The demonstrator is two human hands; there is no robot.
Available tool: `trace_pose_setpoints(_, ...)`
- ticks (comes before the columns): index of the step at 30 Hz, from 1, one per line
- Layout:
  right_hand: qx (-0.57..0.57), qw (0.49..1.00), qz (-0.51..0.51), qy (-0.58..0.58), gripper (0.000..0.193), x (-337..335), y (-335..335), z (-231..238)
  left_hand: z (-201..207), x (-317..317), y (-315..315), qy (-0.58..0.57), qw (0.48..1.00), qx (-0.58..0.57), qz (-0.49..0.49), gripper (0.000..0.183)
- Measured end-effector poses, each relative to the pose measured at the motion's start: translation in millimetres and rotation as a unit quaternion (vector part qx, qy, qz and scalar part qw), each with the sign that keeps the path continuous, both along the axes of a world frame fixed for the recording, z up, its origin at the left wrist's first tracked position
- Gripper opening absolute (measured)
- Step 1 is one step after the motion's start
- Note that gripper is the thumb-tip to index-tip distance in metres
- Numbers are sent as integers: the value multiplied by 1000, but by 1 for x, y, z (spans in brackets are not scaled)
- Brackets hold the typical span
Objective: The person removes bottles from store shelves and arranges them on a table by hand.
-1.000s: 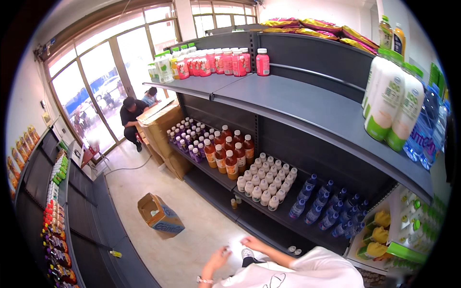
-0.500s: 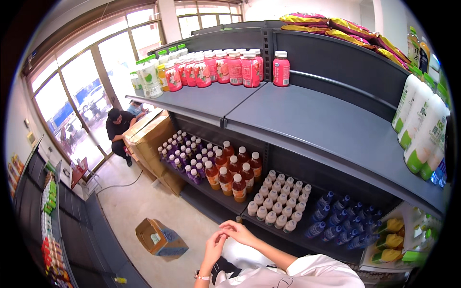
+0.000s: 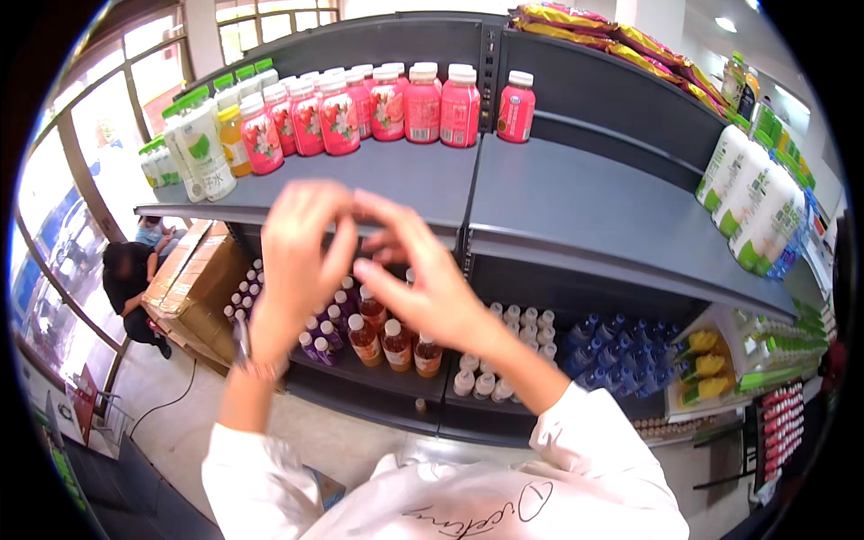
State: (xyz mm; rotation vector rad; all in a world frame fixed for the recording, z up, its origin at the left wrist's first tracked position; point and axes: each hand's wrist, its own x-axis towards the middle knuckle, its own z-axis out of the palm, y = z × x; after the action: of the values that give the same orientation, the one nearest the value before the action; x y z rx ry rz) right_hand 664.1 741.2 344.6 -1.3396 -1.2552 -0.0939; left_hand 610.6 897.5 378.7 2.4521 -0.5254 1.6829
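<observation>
My left hand (image 3: 306,247) and my right hand (image 3: 423,274) are raised in front of the upper grey shelf (image 3: 585,193), fingertips close together. Motion blurs both hands slightly; their fingers look curved and apart, and I see nothing held in them. Beyond them on that shelf stands a cluster of pink bottles (image 3: 339,117) with white caps. One pink bottle (image 3: 516,108) stands apart, right of the shelf joint. White bottles with green caps (image 3: 202,148) and a yellow bottle (image 3: 232,141) are at the left end. My hands partly cover the amber drink bottles (image 3: 364,342) below.
On the lower shelf are purple bottles (image 3: 322,351), small white bottles (image 3: 483,385) and blue bottles (image 3: 621,355). White-green bottles (image 3: 760,216) stand at the upper right. Snack bags (image 3: 621,45) lie on top. Cardboard boxes (image 3: 193,279) and a seated person (image 3: 130,279) are at left.
My hands have risen from near my body to the upper shelf's front and moved slightly apart. The view has shifted, bringing the shelf's pink bottles nearer and hiding the open floor box.
</observation>
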Motion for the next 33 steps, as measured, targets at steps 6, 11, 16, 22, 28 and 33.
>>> trace_pose_setpoints(6,-45,982,-148,-109,39,29,33,27,69,97,80,-3,983,100,156,28)
trace_pose_setpoints(11,-72,939,-274,-195,29,28,39,22,65,170,120,51,960,91,259,35)
trace_pose_setpoints(16,-82,941,-268,-188,25,20,56,25,65,181,140,63,989,2,130,36)
trace_pose_setpoints(22,-29,913,-341,-223,53,26,48,18,58,99,64,-91,995,30,-28,28)
trace_pose_setpoints(28,41,957,-271,-95,81,-14,9,-5,47,-9,-8,21,923,-170,-345,33)
trace_pose_setpoints(33,39,958,-272,-82,82,-38,-80,-24,14,-4,-83,153,852,-221,-449,43)
